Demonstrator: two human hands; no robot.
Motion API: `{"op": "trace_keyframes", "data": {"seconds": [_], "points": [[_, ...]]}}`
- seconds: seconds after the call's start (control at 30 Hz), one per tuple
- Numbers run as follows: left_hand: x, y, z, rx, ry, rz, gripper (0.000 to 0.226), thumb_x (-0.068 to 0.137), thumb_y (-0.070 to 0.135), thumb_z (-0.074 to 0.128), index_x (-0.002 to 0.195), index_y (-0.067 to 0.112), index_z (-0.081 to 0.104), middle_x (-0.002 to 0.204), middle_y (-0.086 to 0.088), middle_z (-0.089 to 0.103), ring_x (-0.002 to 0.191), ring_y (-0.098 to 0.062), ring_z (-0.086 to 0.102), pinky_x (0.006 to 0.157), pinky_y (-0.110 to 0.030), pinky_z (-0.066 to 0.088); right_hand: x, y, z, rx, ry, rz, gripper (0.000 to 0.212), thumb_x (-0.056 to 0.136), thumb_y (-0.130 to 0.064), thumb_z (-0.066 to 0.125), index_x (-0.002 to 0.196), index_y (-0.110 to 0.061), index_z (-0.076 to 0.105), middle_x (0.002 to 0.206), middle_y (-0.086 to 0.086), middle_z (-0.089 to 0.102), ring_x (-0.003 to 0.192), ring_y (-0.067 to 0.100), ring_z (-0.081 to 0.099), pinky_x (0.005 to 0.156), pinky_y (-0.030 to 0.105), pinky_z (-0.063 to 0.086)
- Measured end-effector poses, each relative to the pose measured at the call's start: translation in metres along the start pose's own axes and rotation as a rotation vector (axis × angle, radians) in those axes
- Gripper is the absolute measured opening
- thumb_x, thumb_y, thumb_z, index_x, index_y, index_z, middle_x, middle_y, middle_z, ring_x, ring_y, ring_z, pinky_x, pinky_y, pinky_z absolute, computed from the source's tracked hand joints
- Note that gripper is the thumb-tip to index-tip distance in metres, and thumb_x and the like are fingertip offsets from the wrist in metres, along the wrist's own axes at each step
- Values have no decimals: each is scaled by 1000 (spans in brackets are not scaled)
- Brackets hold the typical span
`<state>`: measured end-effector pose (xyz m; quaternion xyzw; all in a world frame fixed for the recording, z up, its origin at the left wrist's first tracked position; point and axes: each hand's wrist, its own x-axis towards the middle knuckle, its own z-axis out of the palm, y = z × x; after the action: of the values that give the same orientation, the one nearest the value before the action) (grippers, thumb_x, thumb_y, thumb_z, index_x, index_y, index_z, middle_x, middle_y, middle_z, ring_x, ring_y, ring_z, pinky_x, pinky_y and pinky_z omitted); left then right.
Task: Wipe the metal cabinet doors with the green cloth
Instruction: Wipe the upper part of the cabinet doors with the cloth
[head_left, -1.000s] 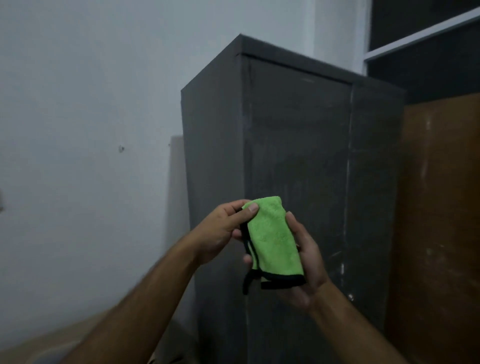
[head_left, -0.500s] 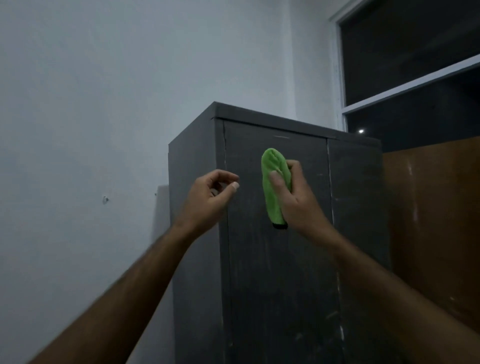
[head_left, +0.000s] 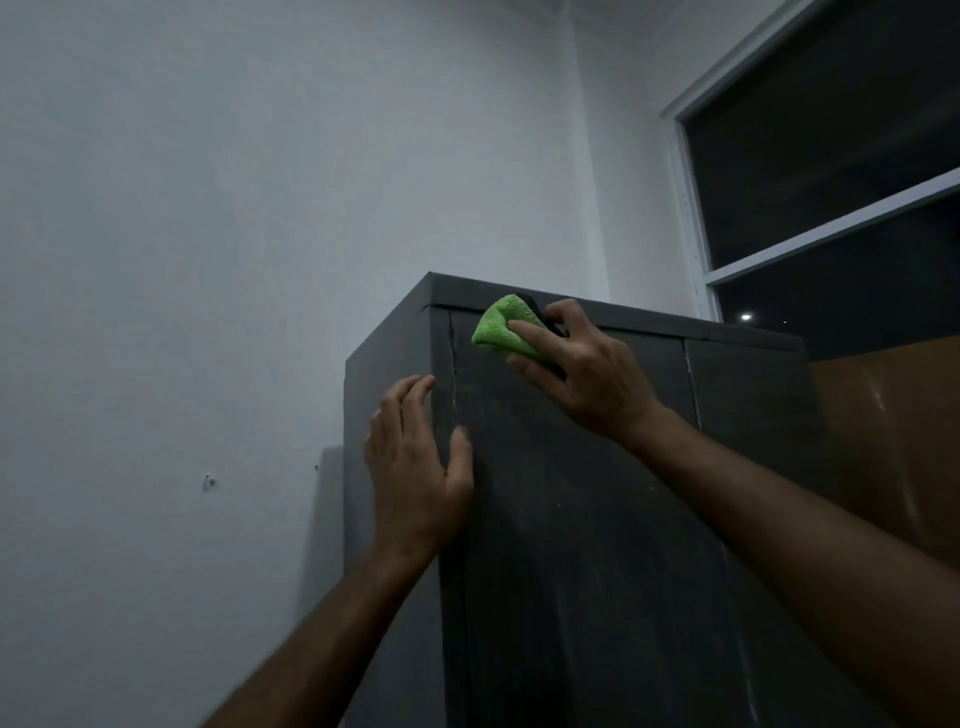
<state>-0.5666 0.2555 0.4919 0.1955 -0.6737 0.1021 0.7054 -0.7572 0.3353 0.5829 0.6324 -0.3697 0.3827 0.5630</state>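
Right hand (head_left: 587, 379) has risen, gripping the green cloth (head_left: 501, 328) at the left door (head_left: 571, 493) top while the open left hand (head_left: 415, 467) braces the metal cabinet (head_left: 395, 374) corner; press flat, sweep downward

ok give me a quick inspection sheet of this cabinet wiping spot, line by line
surface: left cabinet door, dark, streaked and scuffed, shut.
job's things: green cloth, bunched, pressed at the door's top edge; right cabinet door shut, not being touched.
clutter: nothing seen.
grippers: right hand presses the cloth to the door; left hand lies flat, open, over the cabinet's front left corner.
cables: nothing seen.
surroundings: pale wall on the left, dark window upper right, brown panel beside the cabinet.
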Motion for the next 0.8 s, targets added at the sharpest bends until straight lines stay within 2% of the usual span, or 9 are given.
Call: {"op": "trace_keyframes", "data": {"seconds": [0.13,0.27,0.37,0.5,0.57,0.67,0.73,0.8], "points": [[-4,-3,14,69,46,-51,65,91,42,42,149,13,37,149,-5,39,134,-12,34,109,-30,24,25,19,13,47,30,-33,41,98,-38,53,134,-20,59,114,14,52,81,23,58,55,34,51],[-7,-3,28,55,61,-75,66,90,44,37,149,15,36,146,-2,41,127,-1,31,106,-29,24,50,31,25,108,53,-30,43,98,-38,53,138,-23,56,113,14,51,68,17,45,54,33,48],[-9,-2,32,110,109,-63,63,92,45,34,148,17,37,145,0,42,126,-1,32,104,-31,27,68,38,37,141,21,-65,45,97,-39,54,140,-26,54,113,14,51,70,24,51,58,34,47],[-11,-2,36,240,155,-46,63,93,44,33,150,17,36,148,-2,41,132,-5,33,107,-31,26,85,33,55,245,41,-62,45,97,-41,54,140,-26,55,117,13,52,78,29,59,65,39,53],[-12,0,38,286,190,-49,64,93,45,33,150,16,36,150,-2,40,132,2,27,108,-27,23,78,25,63,269,44,-161,45,96,-41,54,138,-24,57,118,14,53,78,31,62,62,39,53],[-12,2,41,329,227,-47,64,93,45,34,149,14,37,150,-5,40,131,2,27,109,-29,24,54,38,67,226,-1,-385,48,92,-46,47,133,-25,60,118,14,56,67,29,61,51,34,50],[-13,4,43,350,241,-36,63,93,43,35,148,13,38,150,-5,41,132,-1,30,109,-29,25,49,60,69,201,12,-411,50,89,-47,44,130,-25,63,113,14,58,62,29,61,47,30,46],[-14,6,44,390,244,-10,61,93,41,36,147,12,40,149,-6,42,134,-8,36,109,-28,25,56,70,72,192,73,-346,47,89,-45,47,129,-25,64,106,13,59,59,30,60,47,27,39]]}}
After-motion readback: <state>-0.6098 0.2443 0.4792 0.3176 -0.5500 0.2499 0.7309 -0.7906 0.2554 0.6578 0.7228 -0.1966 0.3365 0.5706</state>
